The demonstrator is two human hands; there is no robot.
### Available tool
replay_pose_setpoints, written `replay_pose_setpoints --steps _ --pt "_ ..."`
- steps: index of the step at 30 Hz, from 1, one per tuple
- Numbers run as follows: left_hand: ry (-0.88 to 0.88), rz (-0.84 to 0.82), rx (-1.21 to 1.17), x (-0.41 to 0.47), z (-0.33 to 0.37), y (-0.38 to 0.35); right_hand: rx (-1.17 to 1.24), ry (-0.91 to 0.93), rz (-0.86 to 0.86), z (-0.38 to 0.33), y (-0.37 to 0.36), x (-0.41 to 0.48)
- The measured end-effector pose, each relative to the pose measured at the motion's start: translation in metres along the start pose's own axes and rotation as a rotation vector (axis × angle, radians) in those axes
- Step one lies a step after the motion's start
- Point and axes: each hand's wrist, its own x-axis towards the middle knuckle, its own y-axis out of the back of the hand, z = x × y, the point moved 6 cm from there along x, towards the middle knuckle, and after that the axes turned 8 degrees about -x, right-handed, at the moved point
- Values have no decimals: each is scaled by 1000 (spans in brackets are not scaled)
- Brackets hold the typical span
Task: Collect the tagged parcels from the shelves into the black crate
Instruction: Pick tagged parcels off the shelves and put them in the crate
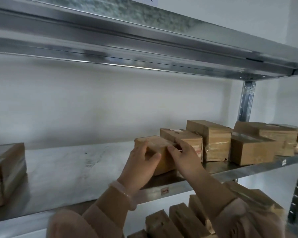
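Observation:
A small brown cardboard parcel stands on the metal shelf near its front edge. My left hand grips its left side, thumb across the front face. My right hand holds its right side, fingers curled over the top corner. Behind and to the right stands a row of taped brown parcels, one with a white label on top. The black crate is out of view.
Another parcel sits at the shelf's far left. More parcels stand on the shelf below. An upper shelf hangs overhead, and a steel upright stands at the right. A small tag marks the shelf edge.

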Motion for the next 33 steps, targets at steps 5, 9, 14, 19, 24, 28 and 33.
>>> replay_pose_setpoints --steps 5,9,14,19,24,28,33 --pt "24 99 -182 -6 3 9 349 -24 -149 -15 -7 -15" --pt "114 243 -239 -14 3 32 611 98 -158 -34 -9 -43" --pt "98 265 -367 -22 5 47 624 347 -79 -57 -12 -64" --pt "189 266 -712 -34 -11 68 685 275 -44 -68 -17 -57" --pt "315 162 -1178 -37 -29 78 686 60 -372 -81 -55 -54" --pt "167 327 -816 -45 -30 104 675 77 -347 -94 -64 -58" --pt "87 382 -308 -49 -22 124 403 182 -243 -109 -72 -58"
